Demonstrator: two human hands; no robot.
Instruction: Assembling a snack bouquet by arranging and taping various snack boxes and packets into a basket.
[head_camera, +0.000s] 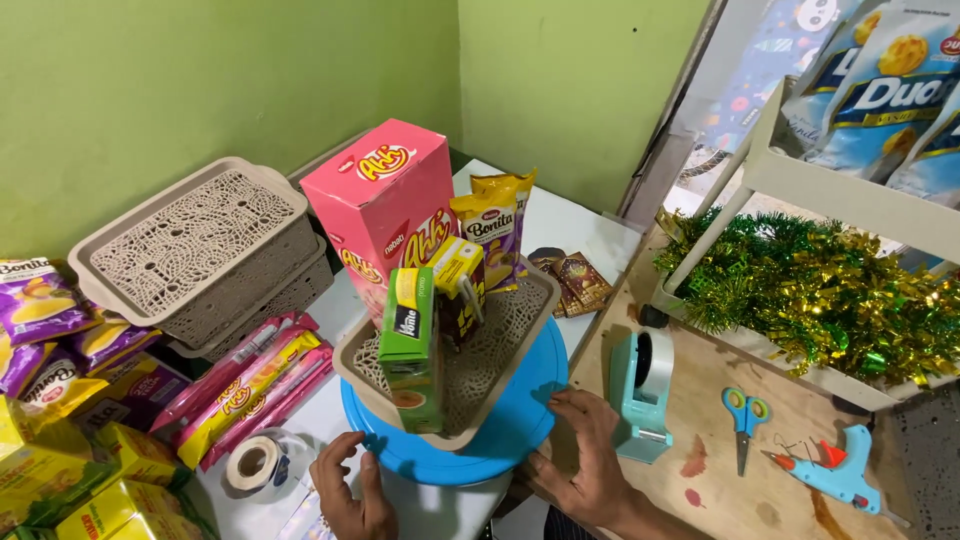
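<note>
Left hand: the left hand (352, 490) is low in the view, fingers loosely curled and spread, gripping nothing; its fingertips sit at the near edge of the blue round plate (505, 425), and contact looks likely, though I cannot be sure
Right hand: the right hand (590, 450) lies flat with fingers open, fingertips (560, 400) touching the plate's right edge, holding nothing
Plate: blue and round, on the white table (590, 235), partly over the table's near corner
Basket: a beige lattice basket (480, 370) stands on the plate, tilted a little
In the basket: a tall pink box (385, 210) at the back, a green drink carton (412, 345) in front, a dark carton with a yellow top (460, 290) just beside it, yellow snack packets (495, 225) behind
Left of the plate: pink and yellow wafer packs (255, 385) lying flat, a white tape roll (255, 465) near the left hand, stacked empty beige baskets (200, 255) further back
Right of the plate: a pale teal tape dispenser (642, 395) just beside the right hand, on a wooden board (700, 490); blue-handled scissors (745, 420) and a blue glue gun (840, 470) well apart from it
Far right: green and gold tinsel (830, 295) in a white rack
</note>
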